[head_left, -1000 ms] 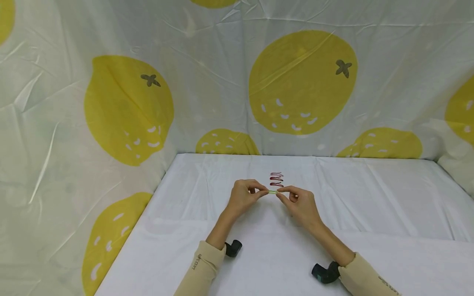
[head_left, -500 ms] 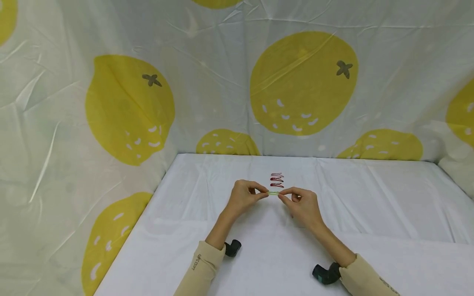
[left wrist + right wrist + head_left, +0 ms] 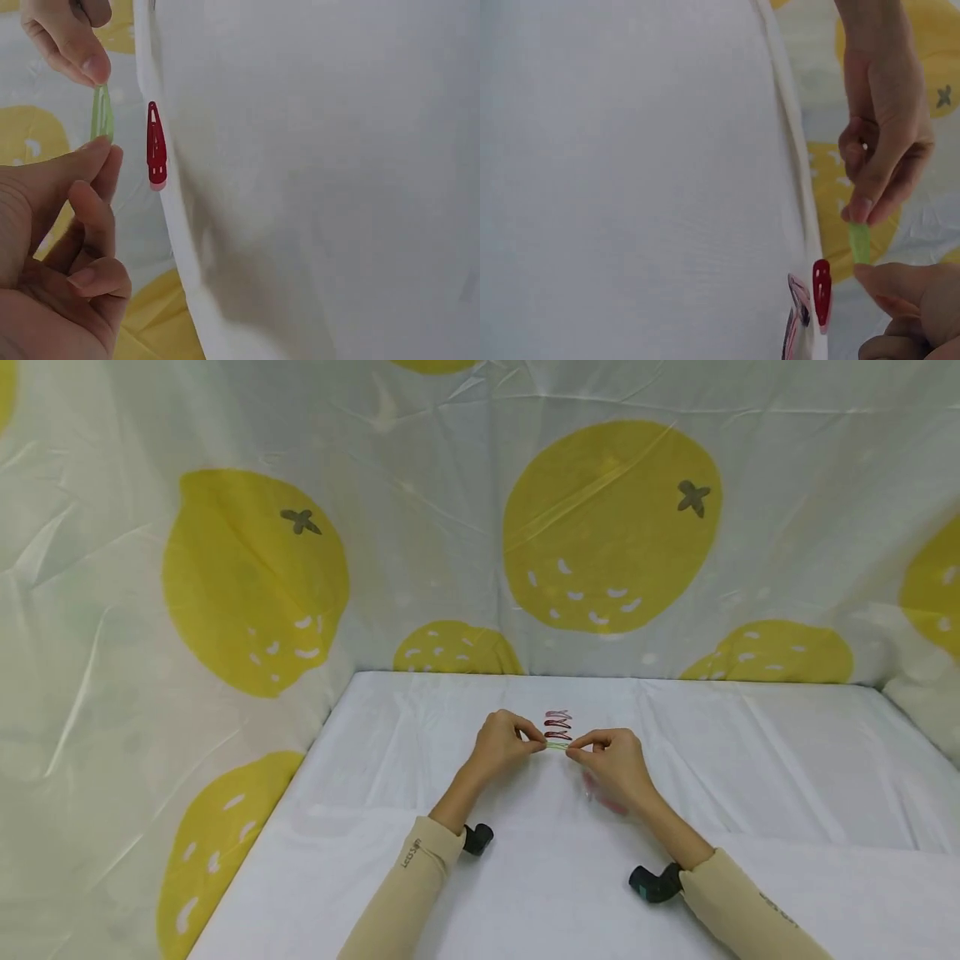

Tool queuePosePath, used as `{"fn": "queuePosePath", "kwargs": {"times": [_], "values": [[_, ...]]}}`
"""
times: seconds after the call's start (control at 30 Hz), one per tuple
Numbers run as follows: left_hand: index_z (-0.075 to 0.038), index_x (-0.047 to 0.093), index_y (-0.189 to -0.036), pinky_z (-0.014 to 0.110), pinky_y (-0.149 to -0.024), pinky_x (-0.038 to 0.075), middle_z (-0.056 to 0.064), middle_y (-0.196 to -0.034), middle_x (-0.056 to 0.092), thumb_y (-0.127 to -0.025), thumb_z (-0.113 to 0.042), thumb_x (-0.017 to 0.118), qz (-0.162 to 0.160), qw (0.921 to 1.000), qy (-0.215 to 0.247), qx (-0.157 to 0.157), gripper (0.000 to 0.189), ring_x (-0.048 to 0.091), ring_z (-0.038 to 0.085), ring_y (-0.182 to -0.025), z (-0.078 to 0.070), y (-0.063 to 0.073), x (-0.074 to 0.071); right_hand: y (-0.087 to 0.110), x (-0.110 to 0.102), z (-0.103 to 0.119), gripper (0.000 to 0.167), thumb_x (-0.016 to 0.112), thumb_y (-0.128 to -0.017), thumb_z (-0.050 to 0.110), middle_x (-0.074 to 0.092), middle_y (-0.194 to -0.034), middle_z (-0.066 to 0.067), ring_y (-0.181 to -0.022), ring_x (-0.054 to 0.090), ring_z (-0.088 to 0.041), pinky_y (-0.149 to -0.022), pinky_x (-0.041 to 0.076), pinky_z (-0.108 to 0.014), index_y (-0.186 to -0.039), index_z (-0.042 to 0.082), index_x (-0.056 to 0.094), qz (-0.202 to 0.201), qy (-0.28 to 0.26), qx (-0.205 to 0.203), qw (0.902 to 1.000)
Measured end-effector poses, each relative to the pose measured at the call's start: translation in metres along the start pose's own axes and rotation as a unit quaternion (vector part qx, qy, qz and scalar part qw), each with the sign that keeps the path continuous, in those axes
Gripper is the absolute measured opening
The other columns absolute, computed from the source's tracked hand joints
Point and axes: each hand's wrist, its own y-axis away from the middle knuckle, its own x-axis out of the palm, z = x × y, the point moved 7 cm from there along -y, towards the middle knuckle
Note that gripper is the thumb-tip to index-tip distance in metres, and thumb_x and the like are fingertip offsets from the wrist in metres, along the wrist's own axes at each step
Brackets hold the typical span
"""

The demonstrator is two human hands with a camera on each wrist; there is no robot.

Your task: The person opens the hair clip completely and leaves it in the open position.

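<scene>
A light green snap hair clip (image 3: pixel 557 746) is stretched between my two hands, just in front of a column of hair clips. My left hand (image 3: pixel 504 745) pinches its left end between thumb and forefinger, and my right hand (image 3: pixel 613 764) pinches its right end. Behind it, two red hair clips (image 3: pixel 557 735) and a pinkish clip (image 3: pixel 558 715) lie in a row on the white cloth. The left wrist view shows the green clip (image 3: pixel 102 112) side on, near a red clip (image 3: pixel 156 142). Fingertips cover both its ends.
Below the right hand a pinkish-red object (image 3: pixel 602 795) shows on the table, partly hidden by that hand. In the right wrist view, pink-and-dark patterned pieces (image 3: pixel 799 298) lie beside the red clip. A lemon-print sheet (image 3: pixel 427 527) hangs behind the white-covered table (image 3: pixel 750 760).
Both hands have shifted slightly away from the person, carrying the green clip nearer to the column. The pinkish-red object under the right hand has come into view.
</scene>
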Motion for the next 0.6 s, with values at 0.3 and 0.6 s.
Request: {"fn": "queuePosePath", "kwargs": {"times": [0.3,0.6], "values": [[-0.01,0.084,-0.078,0.024,-0.067,0.048,0.002,-0.08,0.08,-0.082,-0.009,0.086,0.03,0.9968,-0.019,-0.072,0.004,0.064,0.009,-0.078,0.015,-0.02,0.015,-0.023,0.007,-0.013,0.006,0.083,-0.082,0.011,0.046,-0.051,0.008,-0.052,0.04,-0.01,-0.049,0.028,-0.024,-0.084,0.006,0.083,0.026,0.035,0.05,0.9978],[-0.011,0.083,-0.079,0.028,-0.07,0.048,0.001,-0.081,0.08,-0.083,-0.01,0.086,0.021,0.996,-0.053,-0.069,0.005,0.065,0.014,-0.081,0.015,-0.031,0.015,-0.031,0.009,-0.016,0.007,0.083,-0.081,0.011,0.056,-0.055,0.008,-0.057,0.046,-0.01,-0.052,0.035,-0.025,-0.081,0.004,0.082,0.025,0.044,0.036,0.9981]]}}
